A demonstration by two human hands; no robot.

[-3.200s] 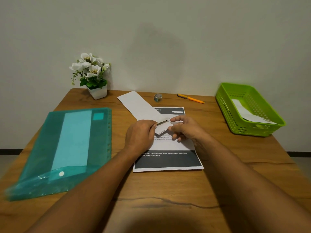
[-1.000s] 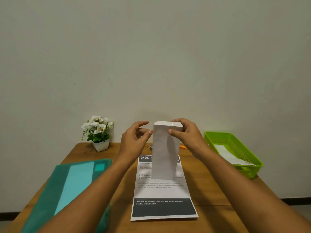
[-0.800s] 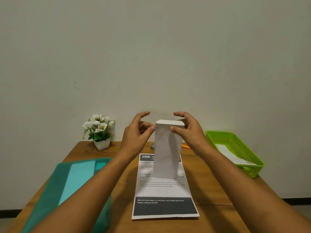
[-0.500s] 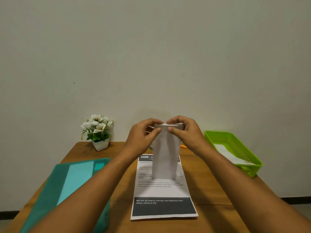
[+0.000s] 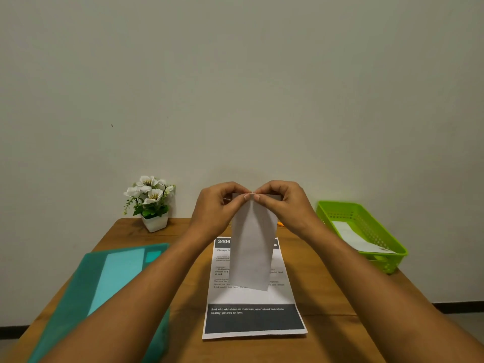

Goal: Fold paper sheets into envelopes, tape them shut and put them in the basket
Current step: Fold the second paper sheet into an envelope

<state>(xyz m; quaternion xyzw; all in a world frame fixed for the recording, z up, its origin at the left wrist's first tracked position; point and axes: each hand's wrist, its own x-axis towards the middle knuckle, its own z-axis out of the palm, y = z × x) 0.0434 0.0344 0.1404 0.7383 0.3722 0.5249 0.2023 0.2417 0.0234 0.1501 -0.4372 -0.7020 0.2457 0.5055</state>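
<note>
Hanging in the air, the folded paper (image 5: 251, 252) is long and thin, and its long side goes up and down. Its top edge is up at the hands. Its bottom edge points down at the bench (image 5: 340, 297) and floats above it.

Under the paper lies a printed sheet (image 5: 251, 320), flat on the bench, with a dark band at the end nearest the person. The hanging paper hides the middle of its words. A teal folder (image 5: 112, 284) lies on the left side of the bench. A little white pot of flowers (image 5: 152, 205) stands at the back left, near the wall. A green basket (image 5: 366, 213) sits on the right, well apart from the hands, and a white paper (image 5: 356, 237) lies inside it. A bit of something orange (image 5: 280, 224) peeks out behind the right wrist.

Both arms reach forward and are lifted up. The left hand (image 5: 217, 210) and the right hand (image 5: 285, 208) meet at the middle of the paper's top edge. The fingers (image 5: 242, 199) of each hand are curled, and each thumb and first finger pinches the top edge. The two thumb tips sit just beside each other.
</note>
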